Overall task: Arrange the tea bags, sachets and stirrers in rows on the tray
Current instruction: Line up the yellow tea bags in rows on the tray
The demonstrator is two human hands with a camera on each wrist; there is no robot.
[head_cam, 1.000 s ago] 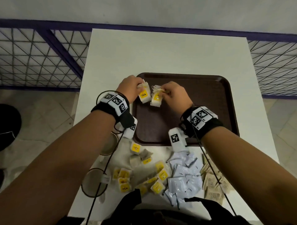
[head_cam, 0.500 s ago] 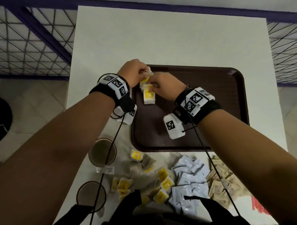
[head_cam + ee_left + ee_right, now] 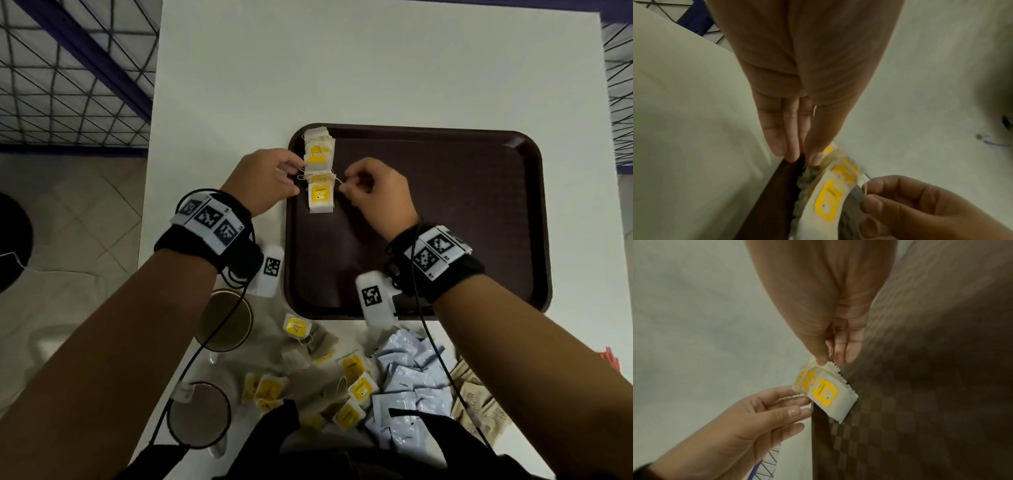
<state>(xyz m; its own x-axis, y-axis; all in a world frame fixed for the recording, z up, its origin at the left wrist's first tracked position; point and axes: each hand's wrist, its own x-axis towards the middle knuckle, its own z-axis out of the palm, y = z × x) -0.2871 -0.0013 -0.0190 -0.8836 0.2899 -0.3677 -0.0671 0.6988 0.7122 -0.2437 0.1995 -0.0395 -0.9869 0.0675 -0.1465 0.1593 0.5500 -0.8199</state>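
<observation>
On pale blue sachets [image 3: 407, 383], "Coffee"

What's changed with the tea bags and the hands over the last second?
The tea bags held above the tray a second ago now lie in an overlapping row along its left edge. The left hand has let go, fingers straight beside the row; the right hand now pinches a string at the row's side. The loose piles near the person stayed put.

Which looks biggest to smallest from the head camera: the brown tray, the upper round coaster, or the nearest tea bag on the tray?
1. Brown tray
2. Upper round coaster
3. Nearest tea bag on the tray
The coaster lies closer to the camera, but the gaps look clear.
</observation>
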